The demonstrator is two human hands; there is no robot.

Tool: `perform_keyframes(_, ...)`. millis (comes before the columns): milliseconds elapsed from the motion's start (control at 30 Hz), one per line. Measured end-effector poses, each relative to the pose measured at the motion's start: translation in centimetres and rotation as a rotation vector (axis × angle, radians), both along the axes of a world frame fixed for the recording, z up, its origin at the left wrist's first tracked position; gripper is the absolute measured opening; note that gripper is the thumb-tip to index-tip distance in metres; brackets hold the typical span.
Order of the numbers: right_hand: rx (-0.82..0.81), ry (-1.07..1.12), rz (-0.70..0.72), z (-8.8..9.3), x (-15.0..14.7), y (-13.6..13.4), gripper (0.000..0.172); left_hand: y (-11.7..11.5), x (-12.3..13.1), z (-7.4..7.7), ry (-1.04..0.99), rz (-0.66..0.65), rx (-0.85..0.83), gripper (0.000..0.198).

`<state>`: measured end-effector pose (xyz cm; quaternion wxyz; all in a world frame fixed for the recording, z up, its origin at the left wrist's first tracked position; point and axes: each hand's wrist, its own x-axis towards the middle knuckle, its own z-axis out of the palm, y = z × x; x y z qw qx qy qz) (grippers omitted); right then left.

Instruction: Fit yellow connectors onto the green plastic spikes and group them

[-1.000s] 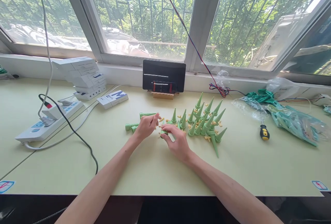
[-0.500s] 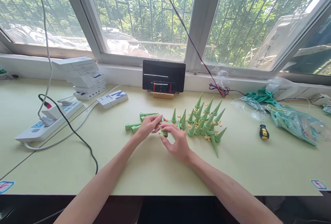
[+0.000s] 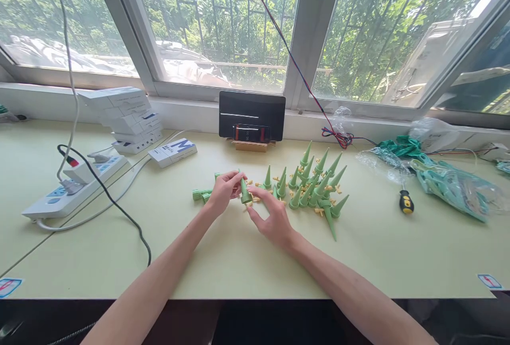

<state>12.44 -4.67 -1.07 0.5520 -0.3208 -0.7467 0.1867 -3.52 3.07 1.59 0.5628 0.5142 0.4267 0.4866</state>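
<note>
A green pointed cone (image 3: 245,192) with a wider collar at its base is pinched near its tip by my left hand (image 3: 226,191). Its wide end points down toward my right hand (image 3: 274,215), whose thumb and fingers are spread apart just beside it. Small yellow valve-like pieces (image 3: 256,200) lie between and behind my hands. Several similar green cones (image 3: 306,195) stand in a cluster to the right, with yellow pieces among them, and one cone (image 3: 330,223) lies tipped toward me. Left of my left hand, ribbed green pieces (image 3: 199,194) lie partly hidden.
A power strip (image 3: 56,199) with cables and a stack of white boxes (image 3: 131,122) are on the left. At the back a black tablet (image 3: 251,106) leans up. A screwdriver (image 3: 406,203) and plastic bags (image 3: 454,188) lie to the right.
The green cone has come into fuller view, now tilted upright in my left hand. My right fingers have moved off its base and opened slightly.
</note>
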Motion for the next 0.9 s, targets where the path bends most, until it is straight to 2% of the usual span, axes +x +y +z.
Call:
perform_keyframes(133,-0.064,0.002,-0.132,-0.7,0.1,0.4,0.033,0.6,-0.2,-0.2,-0.080,0.201,-0.053,0.037)
perform_keyframes(233,-0.117,-0.063,-0.142,-0.9,0.3,0.6,0.032,0.7,-0.4,-0.2,-0.081,0.263,-0.073,0.041)
perform_keyframes(400,-0.247,-0.200,-0.086,-1.2,0.2,0.6,0.038,0.6,-0.4,-0.2,-0.040,0.261,-0.061,0.040)
perform_keyframes(667,-0.301,-0.352,-0.024,-1.0,0.2,0.4,0.039,0.6,-0.3,-0.2,-0.022,0.256,-0.059,0.037)
perform_keyframes(900,-0.331,-0.392,-0.035,-1.0,0.2,0.5,0.035,0.6,-0.3,-0.4,-0.013,0.223,-0.032,0.039)
